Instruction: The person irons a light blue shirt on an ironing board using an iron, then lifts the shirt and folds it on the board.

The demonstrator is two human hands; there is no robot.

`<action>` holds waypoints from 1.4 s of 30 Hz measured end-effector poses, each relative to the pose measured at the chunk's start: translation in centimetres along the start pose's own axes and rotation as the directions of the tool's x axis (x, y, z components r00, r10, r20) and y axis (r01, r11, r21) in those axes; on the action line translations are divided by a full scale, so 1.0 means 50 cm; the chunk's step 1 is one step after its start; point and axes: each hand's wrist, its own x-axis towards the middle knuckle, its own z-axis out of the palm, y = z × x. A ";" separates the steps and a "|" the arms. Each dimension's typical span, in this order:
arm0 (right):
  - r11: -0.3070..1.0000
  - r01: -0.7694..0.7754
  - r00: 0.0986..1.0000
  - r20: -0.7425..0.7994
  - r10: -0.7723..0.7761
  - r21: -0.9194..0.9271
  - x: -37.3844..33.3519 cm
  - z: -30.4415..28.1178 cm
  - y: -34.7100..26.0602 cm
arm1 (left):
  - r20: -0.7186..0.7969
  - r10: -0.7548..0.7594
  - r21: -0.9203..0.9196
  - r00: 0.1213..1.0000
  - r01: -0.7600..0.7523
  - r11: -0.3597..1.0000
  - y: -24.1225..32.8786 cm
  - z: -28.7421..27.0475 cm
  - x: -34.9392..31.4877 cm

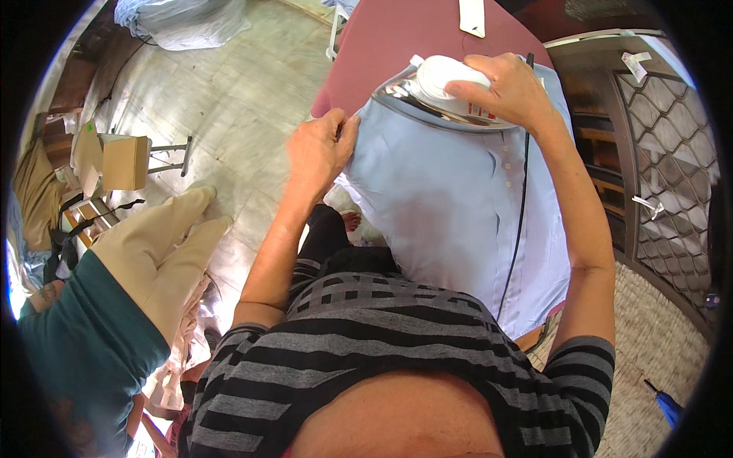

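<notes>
A light blue shirt (435, 191) lies spread over a maroon ironing board (397, 38), its row of buttons running lengthwise toward the right. Wrapped round the white handle of a clothes iron (405, 93), my right hand (504, 88) holds it on the far end of the shirt. The iron has a shiny metal body, and its soleplate faces down to the cloth. My left hand (324, 149) is closed at the shirt's far left edge, with the fingertips pinching the fabric. A black cord (521, 206) runs across the shirt toward me.
A white tag-like piece (472, 17) lies at the board's far end. On my left stands a person in a green top (107, 320) and beige trousers. Cardboard boxes (124, 163) sit beyond that person. To the right is a dark lattice door (668, 145); a blue umbrella (668, 406) lies below it.
</notes>
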 end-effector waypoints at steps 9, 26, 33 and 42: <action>0.997 -0.012 1.000 -0.020 0.013 0.077 0.032 0.033 -0.047 | -0.131 -0.094 -0.402 0.987 0.034 0.915 -0.035 0.063 -0.030; 0.806 -0.525 0.850 0.128 0.511 0.271 -0.093 0.026 -0.192 | 0.183 -0.045 -0.579 0.982 0.145 0.803 -0.085 0.042 -0.012; 0.764 -0.533 0.827 0.033 0.561 0.365 -0.050 0.059 -0.232 | 0.381 0.028 -0.627 0.924 0.235 0.743 -0.111 0.018 0.008; 0.765 -0.476 0.849 0.000 0.528 0.434 -0.070 0.051 -0.249 | 0.415 0.122 -0.488 0.902 0.107 0.866 -0.141 -0.092 0.177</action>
